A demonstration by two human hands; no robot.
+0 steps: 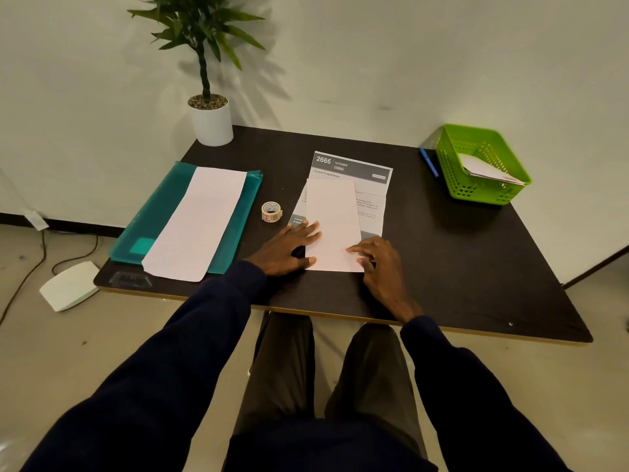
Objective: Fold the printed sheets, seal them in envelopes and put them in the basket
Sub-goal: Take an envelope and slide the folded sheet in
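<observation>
Table [459,253]: dark, against a wall.
Folded sheet [332,219]: atop printed sheets [372,195], near front edge.
Left hand [289,247]: flat, pressing its left side.
Right hand [379,262]: fingers loose on its near corner.
Basket [486,194]: far right corner.

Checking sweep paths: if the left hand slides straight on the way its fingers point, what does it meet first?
The left hand already touches the white paper, so it would ride across that first, then probably onto the printed sheet showing beyond its far edge.
</observation>
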